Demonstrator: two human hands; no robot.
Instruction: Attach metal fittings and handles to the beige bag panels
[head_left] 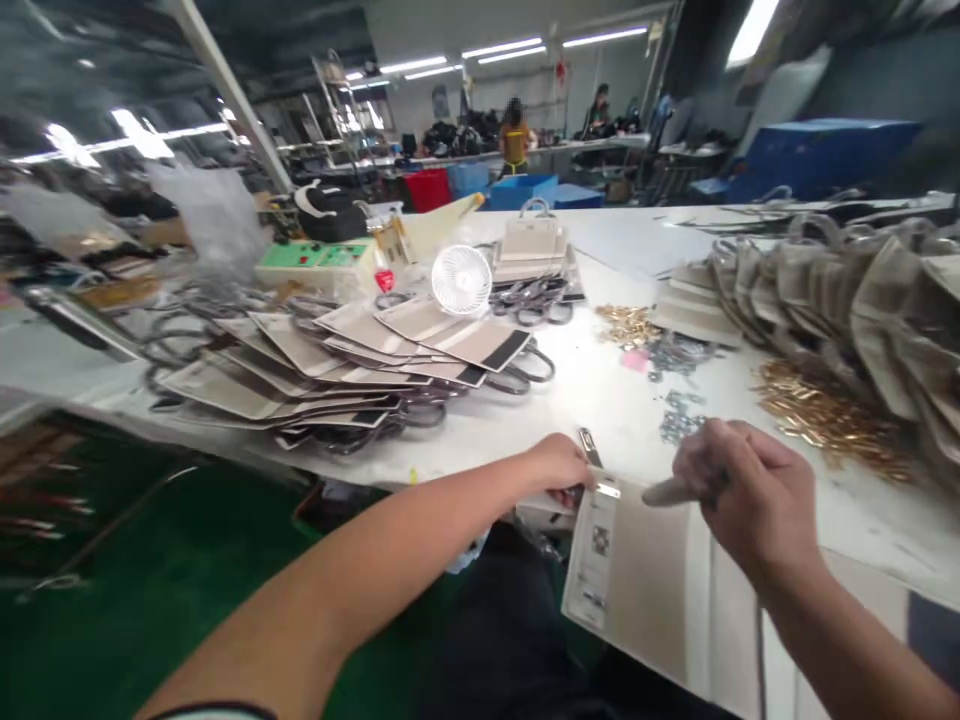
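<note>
My left hand is closed on the far left corner of a beige bag panel, which lies partly over the table's near edge. Beside those fingers, a dark strap end with a metal plate sticks out past the panel. Metal fittings sit along the panel's pale left strip. Over the panel, my right hand is slightly blurred, one pale-covered digit stretched out to the left and the other fingers bent. I make out nothing held in it.
Stacked beige panels with dark handles lie left, near a white fan. Gold-coloured pieces, silver-coloured pieces and a pink slip lie ahead. Beige bags line the right. People work in the background.
</note>
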